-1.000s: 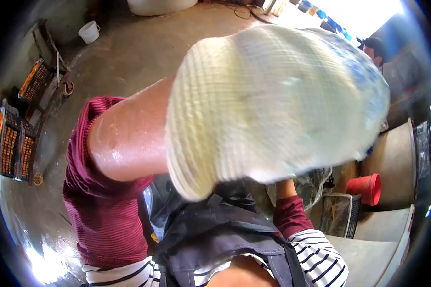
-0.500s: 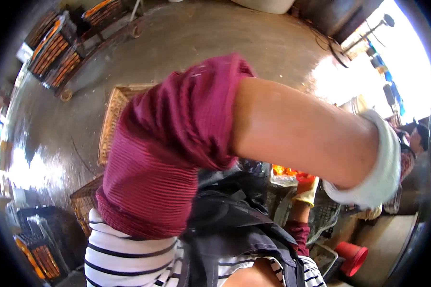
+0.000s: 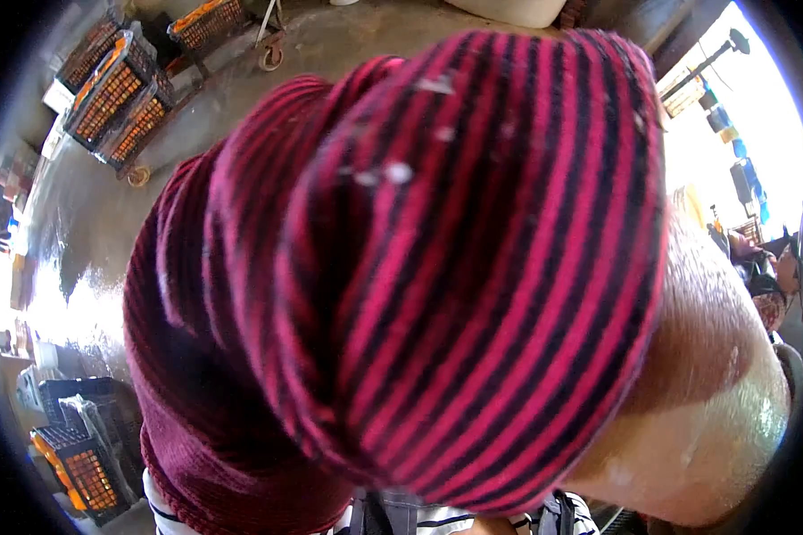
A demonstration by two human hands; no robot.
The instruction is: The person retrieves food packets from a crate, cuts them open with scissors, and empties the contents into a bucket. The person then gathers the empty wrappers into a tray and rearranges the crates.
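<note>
A maroon sleeve with dark stripes (image 3: 473,267) fills the middle of the head view, very close to the camera. It covers my left arm, which reaches across to the right, and the bare wet forearm (image 3: 705,383) shows below its cuff. My left hand is out of sight beyond the forearm. My right hand is hidden too, behind the raised arm. What either hand holds or touches cannot be seen. A bit of striped shirt and dark apron (image 3: 393,515) shows at the bottom edge.
Black crates with orange contents (image 3: 116,98) stand at the upper left, by a wheeled frame (image 3: 270,55). Another such crate (image 3: 89,473) is at the lower left. A pale tub (image 3: 509,11) sits at the top. Another person (image 3: 767,276) is at the far right.
The left arm has come much closer to the camera, and its sleeve now covers the middle. The pale glove seen earlier, the right forearm and the red bucket have gone from sight.
</note>
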